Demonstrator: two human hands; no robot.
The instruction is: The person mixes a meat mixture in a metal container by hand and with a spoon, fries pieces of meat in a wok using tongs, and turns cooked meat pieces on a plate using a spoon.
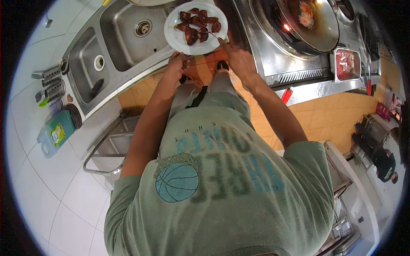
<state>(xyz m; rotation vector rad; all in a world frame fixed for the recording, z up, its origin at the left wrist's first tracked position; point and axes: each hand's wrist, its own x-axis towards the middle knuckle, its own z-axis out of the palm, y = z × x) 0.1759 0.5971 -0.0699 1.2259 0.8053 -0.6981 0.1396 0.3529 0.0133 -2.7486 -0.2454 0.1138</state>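
Note:
A white plate (171, 34) carries several dark, glossy browned pieces of food (197, 22), perhaps meat. My left hand (178, 64) is closed at the near left rim of the plate, fingers curled against its edge. At the plate's right side, my right hand (239, 59) is closed around a thin utensil (212, 35) whose slim end reaches in among the food pieces. Its exact kind cannot be made out. The plate overlaps the sink's right edge; whether it rests on anything is hidden.
Left is a steel double sink (124, 38). A wok (316, 30) with frying food in oil sits over the stove (277, 64) at right, a flame visible. Beside it stands a metal tray (347, 64) of reddish pieces. A green-liquid jug (56, 134) stands far left; another person (378, 155) is far right.

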